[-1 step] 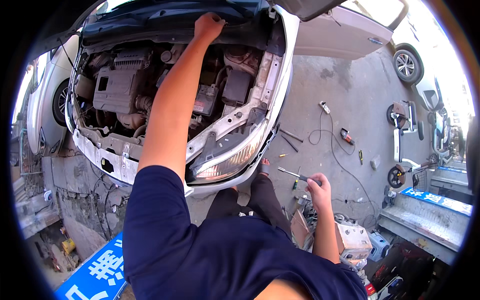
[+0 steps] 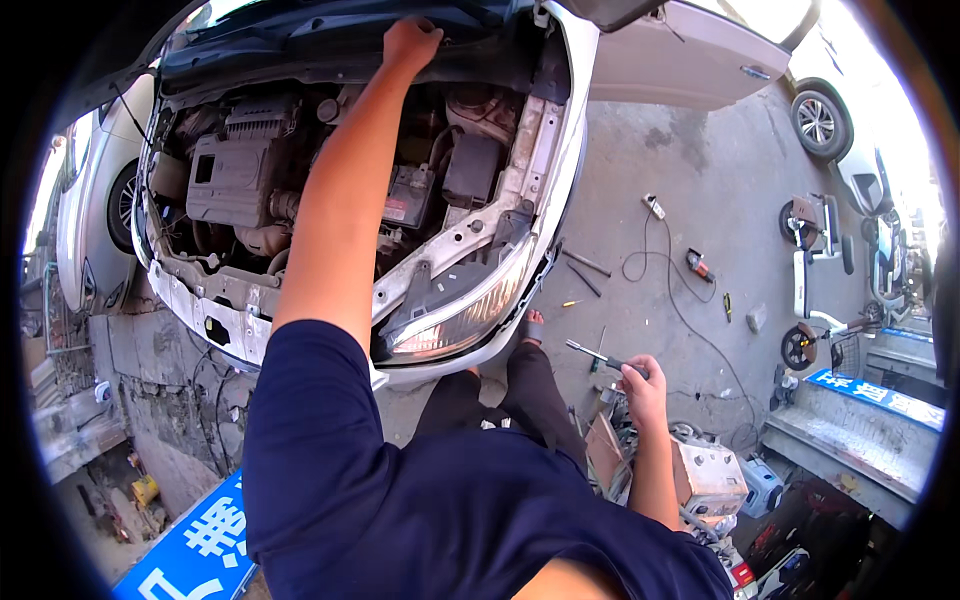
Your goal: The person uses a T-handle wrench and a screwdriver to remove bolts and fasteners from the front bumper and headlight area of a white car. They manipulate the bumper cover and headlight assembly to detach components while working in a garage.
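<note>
My left arm reaches across the open engine bay [image 2: 235, 180] of a white car to the black cowl panel [image 2: 300, 45] below the windscreen. My left hand [image 2: 410, 42] is there with curled fingers; what they grip is hidden. My right hand [image 2: 640, 385], low at the right, is closed on the dark handle of a tool [image 2: 610, 360] with a long metal shaft, pointing left toward the headlight [image 2: 450, 325]. A grey engine cover [image 2: 225, 185], a battery [image 2: 405, 200] and a black box [image 2: 470, 170] lie in the bay.
A raised hood [image 2: 600, 10] and open door [image 2: 680, 55] frame the car. On the concrete lie a power strip [image 2: 653, 207], cable, power tool [image 2: 700, 265] and bars [image 2: 585, 262]. Scooters [image 2: 802, 280] and steps [image 2: 830, 450] are right; a metal machine [image 2: 705, 475] is low right.
My left hand has shifted slightly up and left at the cowl. My right hand and its tool sit a little lower and farther right in the picture.
</note>
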{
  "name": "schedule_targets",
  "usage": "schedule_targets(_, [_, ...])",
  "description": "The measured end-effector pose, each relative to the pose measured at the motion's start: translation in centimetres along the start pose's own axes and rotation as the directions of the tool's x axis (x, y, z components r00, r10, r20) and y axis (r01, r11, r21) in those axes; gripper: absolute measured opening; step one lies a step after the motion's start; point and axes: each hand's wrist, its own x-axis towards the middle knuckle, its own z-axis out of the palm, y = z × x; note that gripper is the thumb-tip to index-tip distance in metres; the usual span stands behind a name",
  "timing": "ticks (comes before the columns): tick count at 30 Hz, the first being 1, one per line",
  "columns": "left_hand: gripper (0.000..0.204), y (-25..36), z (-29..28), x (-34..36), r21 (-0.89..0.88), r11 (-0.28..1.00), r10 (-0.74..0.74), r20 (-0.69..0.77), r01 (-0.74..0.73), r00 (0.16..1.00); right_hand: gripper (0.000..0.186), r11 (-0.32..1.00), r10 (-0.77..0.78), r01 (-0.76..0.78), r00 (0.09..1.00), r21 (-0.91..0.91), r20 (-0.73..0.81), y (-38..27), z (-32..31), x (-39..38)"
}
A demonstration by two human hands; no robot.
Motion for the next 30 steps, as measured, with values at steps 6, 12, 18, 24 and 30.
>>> schedule_targets(6, [0.044, -1.2, -0.1, -2.5, 0.156, 0.984, -0.047, -0.231, 0.085, 0.972, 0.011, 0.920, 0.116, -0.111, 0.993, 0.377, 0.008, 6.3, -6.9, 0.5])
schedule_targets(12, [0.021, 9.4, -3.3, -28.5, -0.026, 0.999, -0.026, 0.051, 0.027, 0.998, 0.022, 0.837, 0.312, -0.388, 0.918, 0.385, 0.246, 3.3, -5.3, 6.3])
schedule_targets(18, [0.030, 17.6, -2.9, -44.4, 0.045, 0.976, -0.217, 0.219, 0.212, 0.951, 0.024, 0.922, 0.277, -0.382, 0.754, 0.055, 0.596, -0.9, -1.5, 10.8])
schedule_targets(24, [0.026, 21.6, -1.1, -44.7, -0.061, 0.901, -0.401, 0.265, 0.430, 0.877, 0.032, 0.917, 0.292, -0.029, 0.726, -0.397, 0.622, 0.0, 1.2, 11.9])
schedule_targets(30, [0.034, 18.5, -1.8, -42.2, 0.100, 0.923, -0.384, 0.256, 0.371, 0.887, 0.048, 0.737, 0.085, 0.358, 0.793, -0.574, 0.603, 1.6, -0.5, 12.6])
